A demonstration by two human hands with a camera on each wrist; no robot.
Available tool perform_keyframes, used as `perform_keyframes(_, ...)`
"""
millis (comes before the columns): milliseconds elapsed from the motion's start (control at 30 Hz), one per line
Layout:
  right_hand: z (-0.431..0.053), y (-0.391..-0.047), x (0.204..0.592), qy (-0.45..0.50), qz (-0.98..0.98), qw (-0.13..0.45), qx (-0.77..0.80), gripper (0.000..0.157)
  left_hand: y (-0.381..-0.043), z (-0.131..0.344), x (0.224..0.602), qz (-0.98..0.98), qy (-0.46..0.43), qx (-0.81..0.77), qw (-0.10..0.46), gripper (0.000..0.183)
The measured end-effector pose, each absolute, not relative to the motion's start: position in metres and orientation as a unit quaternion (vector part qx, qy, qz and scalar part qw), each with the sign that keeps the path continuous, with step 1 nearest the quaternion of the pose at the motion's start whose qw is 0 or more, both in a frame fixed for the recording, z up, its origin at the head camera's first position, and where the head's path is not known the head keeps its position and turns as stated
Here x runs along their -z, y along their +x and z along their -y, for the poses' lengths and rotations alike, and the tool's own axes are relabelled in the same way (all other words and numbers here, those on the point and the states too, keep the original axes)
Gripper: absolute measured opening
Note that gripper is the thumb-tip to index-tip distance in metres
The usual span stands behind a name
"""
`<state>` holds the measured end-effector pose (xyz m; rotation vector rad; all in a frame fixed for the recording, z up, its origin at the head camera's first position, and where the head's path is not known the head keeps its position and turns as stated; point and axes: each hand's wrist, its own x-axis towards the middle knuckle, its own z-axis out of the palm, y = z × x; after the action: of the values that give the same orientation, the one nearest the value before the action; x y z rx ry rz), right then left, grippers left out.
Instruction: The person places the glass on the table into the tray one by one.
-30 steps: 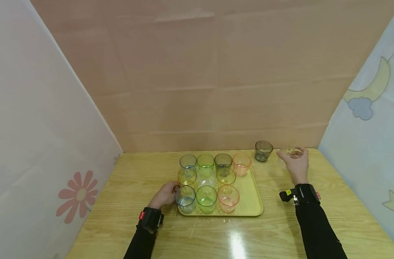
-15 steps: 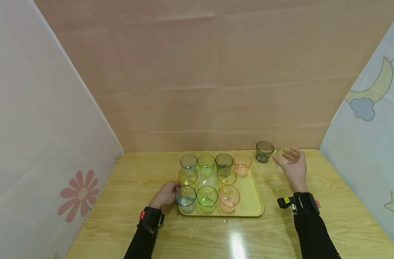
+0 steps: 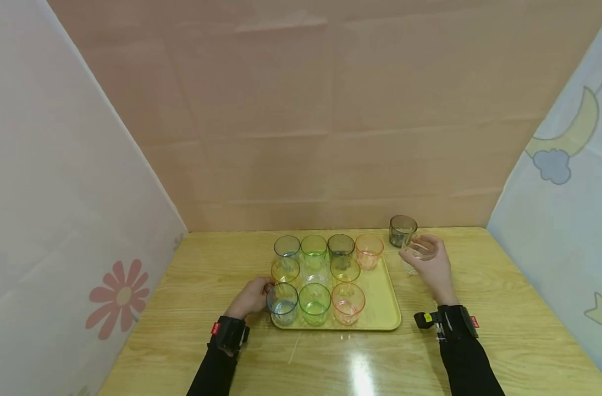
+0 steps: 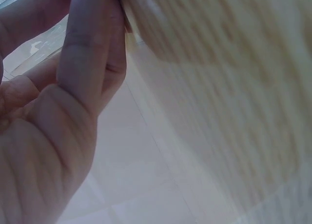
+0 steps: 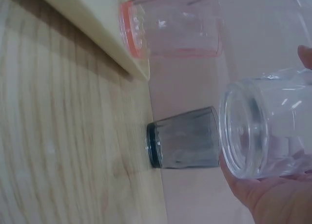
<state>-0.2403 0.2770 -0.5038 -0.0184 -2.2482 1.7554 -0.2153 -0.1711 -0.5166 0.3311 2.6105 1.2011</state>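
Note:
My right hand (image 3: 435, 268) grips a clear glass (image 5: 273, 129) and holds it upright above the table, right of the tray. A dark grey glass (image 3: 402, 233) stands on the table just behind it. On the yellow tray (image 3: 382, 302) stand several coloured glasses in rows. In front are a blue glass (image 3: 282, 306), a green glass (image 3: 315, 306) and a pink glass (image 3: 348, 306). My left hand (image 3: 249, 300) is at the tray's left edge, beside the blue glass. Its fingertips are partly hidden, so whether it holds tray or glass is unclear.
Farther back on the tray are a yellow glass (image 3: 285, 269), another yellow glass (image 3: 345, 269) and a rear pink glass (image 3: 369, 254). The wooden table (image 3: 177, 308) meets a brown papered wall (image 3: 301, 165) behind. Patterned panels stand at both sides.
My right hand has brought the clear glass left and toward me, from the far right of the table toward the tray. My left hand and the tray have stayed put.

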Motion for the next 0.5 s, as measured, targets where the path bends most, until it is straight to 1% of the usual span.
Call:
perform_keyframes(167, -0.277, -0.252, 0.53, 0.028, 0.792, 0.123, -0.597, 0.073, -0.216, 0.171, 0.517, -0.896, 0.113, -0.411, 0.125, 0.029)
perform_keyframes(233, -0.278, -0.256, 0.539, 0.039, 0.8, 0.12, -0.586, 0.073, -0.216, 0.171, 0.518, -0.896, 0.113, -0.41, 0.124, 0.029)
perform_keyframes(367, -0.275, -0.252, 0.54, 0.052, 0.817, 0.123, -0.561, 0.077, -0.216, 0.171, 0.518, -0.896, 0.114, -0.412, 0.123, 0.028)
perform_keyframes(500, -0.273, -0.247, 0.545, 0.061, 0.831, 0.105, -0.543, 0.082, -0.216, 0.171, 0.519, -0.892, 0.116, -0.419, 0.126, 0.029)
